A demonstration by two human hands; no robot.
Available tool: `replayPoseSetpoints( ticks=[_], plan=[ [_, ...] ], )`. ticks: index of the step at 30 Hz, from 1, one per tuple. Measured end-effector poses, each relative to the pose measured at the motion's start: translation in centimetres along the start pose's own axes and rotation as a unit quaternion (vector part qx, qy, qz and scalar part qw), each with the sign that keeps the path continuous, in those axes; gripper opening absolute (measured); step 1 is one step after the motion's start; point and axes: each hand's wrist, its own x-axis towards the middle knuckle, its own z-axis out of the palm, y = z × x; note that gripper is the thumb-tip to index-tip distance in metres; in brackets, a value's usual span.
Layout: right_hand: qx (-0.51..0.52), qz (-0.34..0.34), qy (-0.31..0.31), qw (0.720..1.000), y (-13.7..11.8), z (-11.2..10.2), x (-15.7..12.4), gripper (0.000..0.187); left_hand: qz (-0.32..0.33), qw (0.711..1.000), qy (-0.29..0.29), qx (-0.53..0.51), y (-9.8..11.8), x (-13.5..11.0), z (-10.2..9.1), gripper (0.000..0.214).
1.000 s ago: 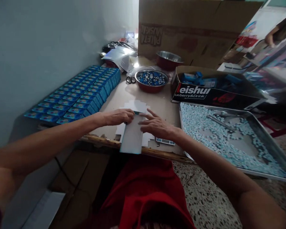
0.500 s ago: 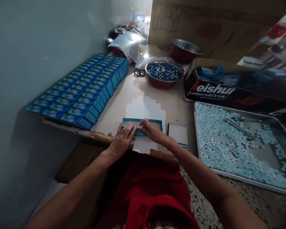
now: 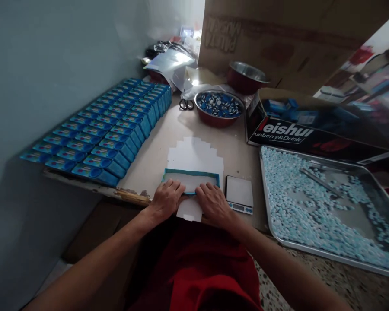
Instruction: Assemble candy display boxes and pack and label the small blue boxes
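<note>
While the box (image 3: 190,180) is held flat at the near edge of the tabletop (image 3: 181,123), its near wall is gripped by both hands. Its left end is covered by the left hand (image 3: 166,196) and its right end by the right hand (image 3: 214,201); the fingers are bent over the wall, and the hands are set apart, with a short stretch of blue rim exposed between them. How firmly the thumbs press cannot be told. White card (image 3: 196,155) is seen behind the box, toward the far edge of the tabletop. A white flap (image 3: 189,210) is noted between the wrists, at the near edge; whether it is joined to the box cannot be determined. The scale (image 3: 239,192) is placed just beside the right hand.

The box is judged to be thin card: light, fairly stiff along its folds, soft across the long walls, and easily creased. Little slip is expected. Hold is best taken near the corners, where the walls are braced; pressure at mid-wall is to be avoided, since bowing is likely there.
</note>
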Motion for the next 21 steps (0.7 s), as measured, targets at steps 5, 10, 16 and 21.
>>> replayPoseSetpoints(
  ticks=[5,10,16,21],
  plan=[
    [0.008,0.023,-0.009,1.000,-0.4,-0.7,1.1,0.028,0.001,0.999,0.044,-0.007,-0.2,-0.5,0.1,0.024],
    [0.044,0.032,-0.041,0.998,0.2,-1.1,1.0,0.029,0.007,0.997,0.077,0.006,-0.1,-1.4,0.3,0.027],
    [0.125,-0.083,-0.031,0.988,3.4,-3.8,-1.4,0.024,-0.010,0.985,0.167,-0.045,-0.7,-1.1,-1.9,0.044],
    [0.036,0.133,0.022,0.990,9.6,-5.7,0.1,0.033,-0.037,0.973,0.183,-0.138,-4.4,8.0,-2.1,0.052]
  ],
)
